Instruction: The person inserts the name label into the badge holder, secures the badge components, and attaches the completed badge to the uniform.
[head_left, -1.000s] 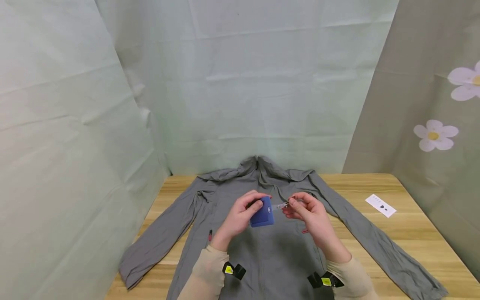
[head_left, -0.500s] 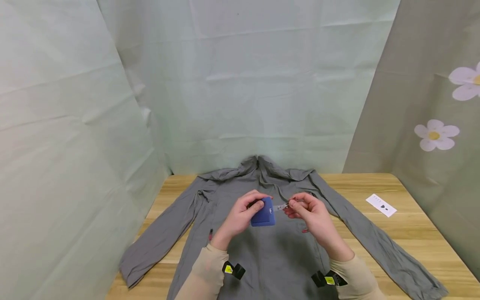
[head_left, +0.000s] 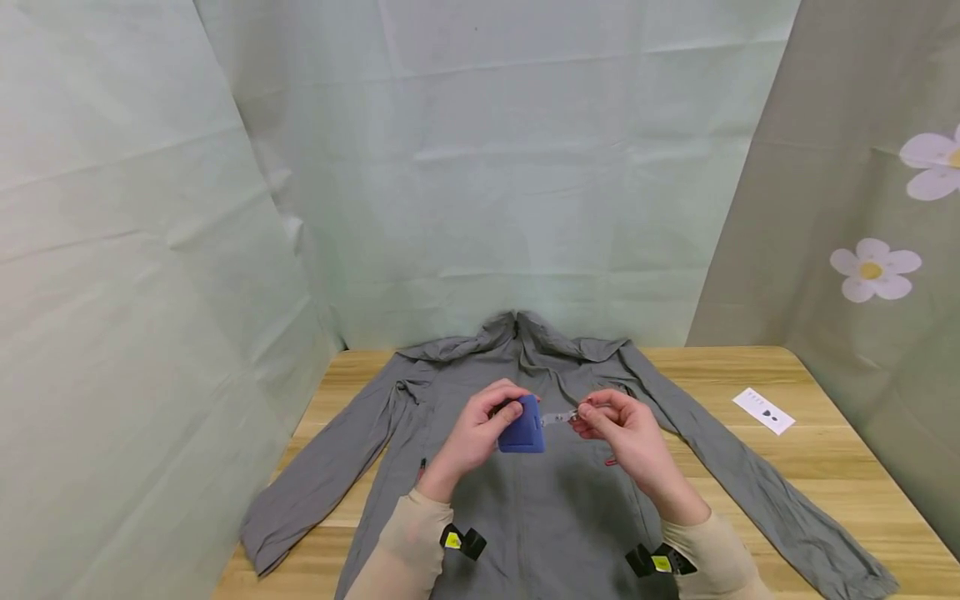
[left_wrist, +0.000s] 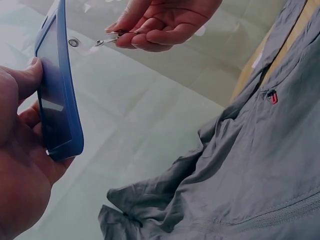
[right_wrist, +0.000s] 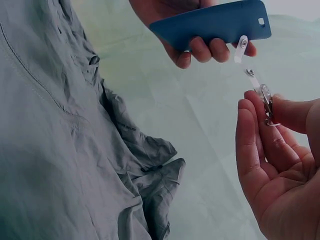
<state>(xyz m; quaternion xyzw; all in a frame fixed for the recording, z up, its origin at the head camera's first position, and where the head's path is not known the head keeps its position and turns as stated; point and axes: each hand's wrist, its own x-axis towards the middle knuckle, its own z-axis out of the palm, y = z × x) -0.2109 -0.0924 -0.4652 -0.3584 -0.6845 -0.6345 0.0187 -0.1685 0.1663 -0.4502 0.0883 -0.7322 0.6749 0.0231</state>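
Note:
My left hand (head_left: 476, 429) grips a blue badge holder (head_left: 522, 427) by its side, thumb on its front face. In the left wrist view the badge holder (left_wrist: 57, 85) stands tilted on edge, its window facing the thumb. My right hand (head_left: 622, 433) pinches a metal badge clip (right_wrist: 267, 102) between thumb and fingertips. From the clip a clear strap (head_left: 557, 417) with metal snaps reaches toward the slotted edge of the badge holder. In the right wrist view one strap end (right_wrist: 241, 47) overlaps that edge, beside the slot. Both hands are held over a grey jacket.
The grey jacket (head_left: 525, 517) lies spread on the wooden table (head_left: 720, 371), sleeves out to both sides and collar at the back. Red zip pulls (left_wrist: 272, 96) show on it. A white card (head_left: 763, 411) lies on the right. Fabric curtains (head_left: 487, 183) enclose the table.
The badge holder in my left hand has shifted slightly left and turned a little. More of the clear strap shows between it and the clip. My right hand has moved slightly right.

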